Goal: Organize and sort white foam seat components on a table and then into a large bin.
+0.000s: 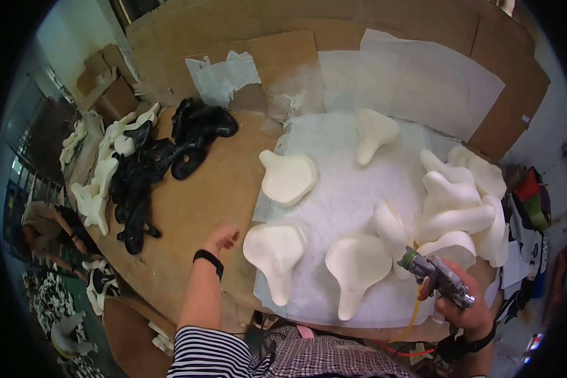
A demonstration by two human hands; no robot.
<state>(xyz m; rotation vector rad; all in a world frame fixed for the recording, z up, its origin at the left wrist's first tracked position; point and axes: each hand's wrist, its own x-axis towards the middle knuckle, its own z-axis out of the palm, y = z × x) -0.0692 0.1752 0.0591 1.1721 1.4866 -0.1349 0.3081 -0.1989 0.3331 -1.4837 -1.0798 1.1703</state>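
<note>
My right hand [463,296] is wrapped round a metal spray gun [438,275], its green-tinged nozzle pointing left over the covered table. Loosely bent and holding nothing, my left hand [223,237] hovers at the left of a cream bicycle saddle foam [274,252], apart from it. A second saddle foam [357,268] lies flat between my hands, with another one [394,230] tilted just beyond the gun. Farther back are two more saddle foams, one at the left [288,178] and one at the far side [375,133].
White sheeting [334,170] covers the table's right part, where a heap of saddle foams [457,217] is piled. Black saddle-shaped pieces [201,135] and more cream ones [104,183] lie leftward. Cardboard [422,22] walls the back. A yellow hose [414,312] hangs below the gun. Another person [50,230] bends at far left.
</note>
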